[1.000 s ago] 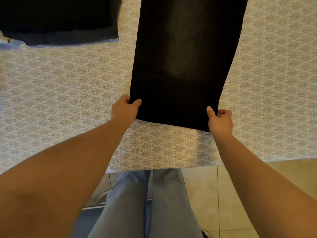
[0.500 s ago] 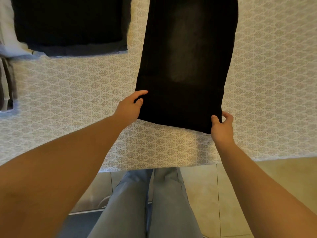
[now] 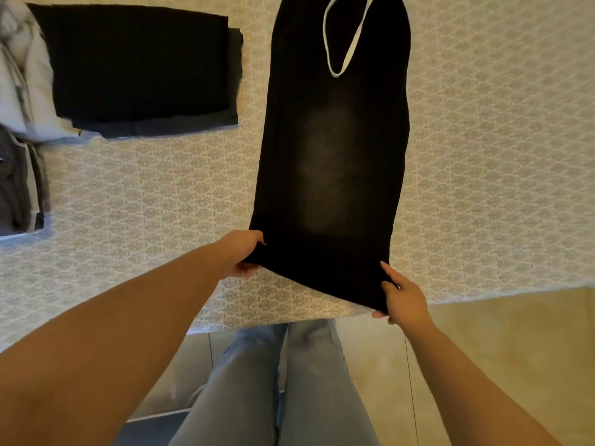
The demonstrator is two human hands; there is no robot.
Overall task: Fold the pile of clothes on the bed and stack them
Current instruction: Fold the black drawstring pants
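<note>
Now your left hand (image 3: 240, 252) and right hand (image 3: 401, 296) each pinch a near corner of the black garment (image 3: 331, 175). This grip likely keeps the hem taut for folding away over the bed (image 3: 483, 156).

A long garment (image 3: 331, 162) lies lengthwise on the bed (image 3: 483, 156); a folded stack (image 3: 138, 66) sits at its ten o'clock, with more clothes (image 3: 19, 123) beyond at nine.

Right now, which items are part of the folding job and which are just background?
Job:
black garment, held at its near corners by left hand and right hand
folded dark stack
unfolded pile

Background:
patterned bedspread
tiled floor
</note>
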